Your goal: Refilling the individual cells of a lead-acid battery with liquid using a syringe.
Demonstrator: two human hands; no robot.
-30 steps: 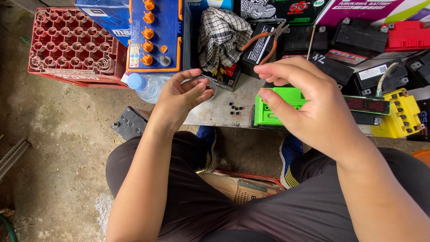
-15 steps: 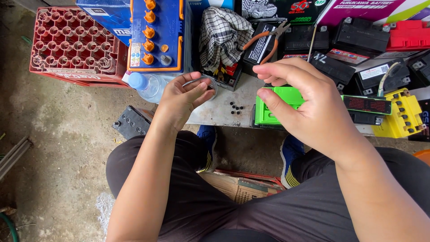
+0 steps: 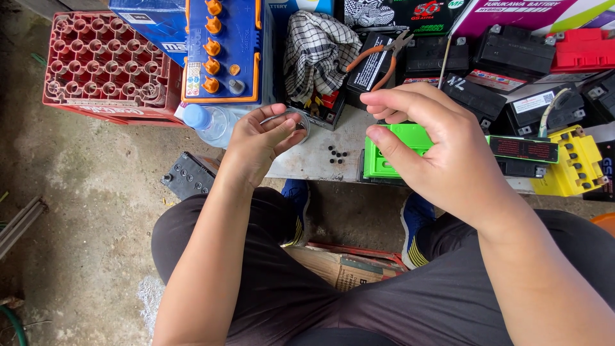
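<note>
Left hand [image 3: 256,144] sits mid-frame, fingers curled around a small round silver metal tin [image 3: 296,120], holding it just over the grey bench [image 3: 307,163]. Right hand [image 3: 442,147] hovers right of centre above a bright green plastic battery [image 3: 384,160], thumb and fingers pinched close; can't tell if anything's between them. Little black caps [image 3: 336,156] lie loose on the bench between the hands. Upper left, a red plastic bottle crate [image 3: 102,61] has nothing in its cells.
</note>
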